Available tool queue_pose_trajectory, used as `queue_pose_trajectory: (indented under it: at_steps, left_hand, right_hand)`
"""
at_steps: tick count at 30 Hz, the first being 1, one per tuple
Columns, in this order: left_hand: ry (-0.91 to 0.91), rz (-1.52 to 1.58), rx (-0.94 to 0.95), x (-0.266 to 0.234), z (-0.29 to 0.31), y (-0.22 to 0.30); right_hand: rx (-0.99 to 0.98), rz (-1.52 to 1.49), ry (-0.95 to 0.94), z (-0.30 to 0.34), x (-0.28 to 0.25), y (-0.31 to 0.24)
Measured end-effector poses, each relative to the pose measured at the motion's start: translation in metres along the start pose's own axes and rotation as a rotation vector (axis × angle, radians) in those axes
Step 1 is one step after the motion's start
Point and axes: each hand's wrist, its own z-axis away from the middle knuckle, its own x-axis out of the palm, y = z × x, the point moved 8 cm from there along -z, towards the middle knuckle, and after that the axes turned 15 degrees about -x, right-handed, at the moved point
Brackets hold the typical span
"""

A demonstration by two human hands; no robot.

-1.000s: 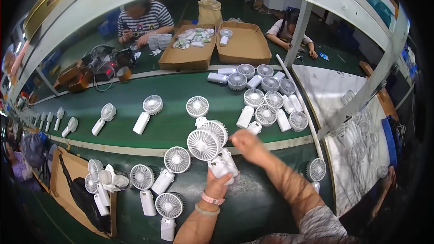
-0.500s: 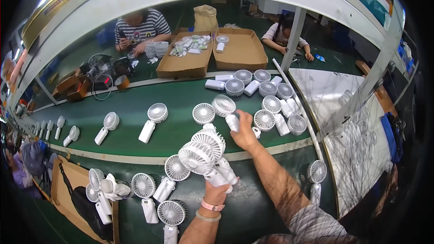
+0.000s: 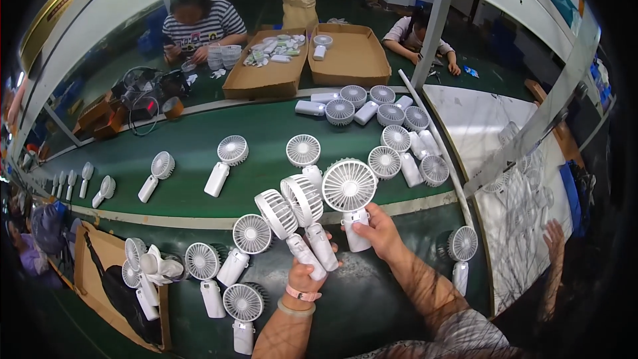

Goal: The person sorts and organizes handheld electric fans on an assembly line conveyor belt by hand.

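Note:
My left hand (image 3: 306, 278) is closed round the handles of two white handheld fans, their round heads tilting up and to the left; one fan (image 3: 276, 213) partly overlaps the other fan (image 3: 302, 199). Just to the right, my right hand (image 3: 383, 233) grips a third white handheld fan (image 3: 349, 187) by its handle, upright, with the grille facing me. Behind these, another handheld fan (image 3: 303, 150) lies on the green belt (image 3: 179, 189), its handle partly hidden. Several more white fans (image 3: 385, 161) lie clustered at the belt's right end.
Several fans (image 3: 252, 233) lie left of my hands on the near green table (image 3: 193, 332). A cardboard tray (image 3: 86, 272) holds fans and a black item. Beyond the belt, two people work near open cardboard boxes (image 3: 350, 63). Another person's hand (image 3: 553, 242) appears at far right.
My right hand has brought a fan from the belt toward me, beside my left hand. The two fans in my left hand have turned and spread apart. Another person's hand has appeared at right.

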Motion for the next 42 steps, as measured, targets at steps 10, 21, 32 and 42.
queue_pose_trajectory:
  at_steps: [10,21,32,42]
  left_hand:
    - [-0.054,-0.050,-0.059,0.007,0.003,-0.006]
    - [0.058,-0.382,-0.065,0.059,-0.002,-0.042]
    - [0.018,-1.829,0.226,0.113,0.004,-0.080]
    - [0.096,-1.943,0.241,0.223,-0.005,-0.160]
  right_hand:
    - [-0.085,0.268,0.019,0.011,-0.014,-0.006]
    - [-0.175,0.075,0.165,0.066,-0.029,-0.063]
    - [-0.261,0.096,0.032,0.113,-0.044,-0.068]
    - [-0.236,-0.543,0.088,0.173,-0.094,-0.085]
